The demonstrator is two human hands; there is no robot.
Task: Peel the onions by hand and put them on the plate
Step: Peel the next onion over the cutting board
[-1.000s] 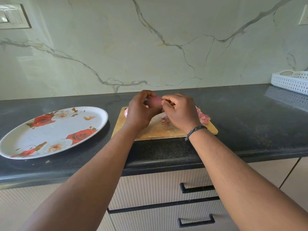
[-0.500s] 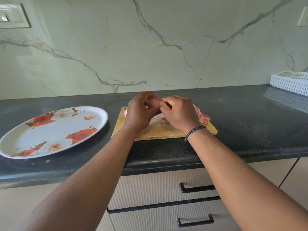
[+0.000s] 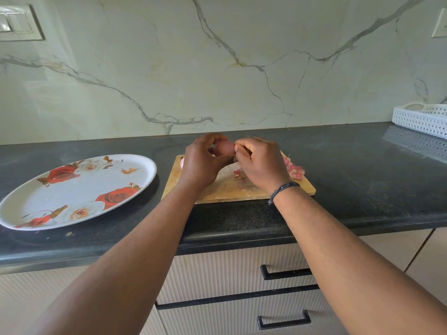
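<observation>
A small red onion (image 3: 223,148) is held above the wooden cutting board (image 3: 225,189). My left hand (image 3: 202,163) grips it from the left, fingers curled over its top. My right hand (image 3: 260,164) pinches at the onion's right side, where the skin is. Another pale onion (image 3: 182,163) peeks out on the board behind my left wrist, mostly hidden. Pink peels (image 3: 294,169) lie at the board's right end, and smaller scraps (image 3: 239,174) sit under my right hand. The oval white plate (image 3: 79,189) with red roses lies on the counter to the left, with nothing on it.
The black stone counter (image 3: 362,177) runs left to right, its front edge just below the board. A white perforated basket (image 3: 422,118) stands at the far right against the marble wall. Drawers with black handles (image 3: 285,273) are below the counter.
Both hands stay at the onion over the board; the fingers have shifted slightly around it. Plate, board and peels have not moved.
</observation>
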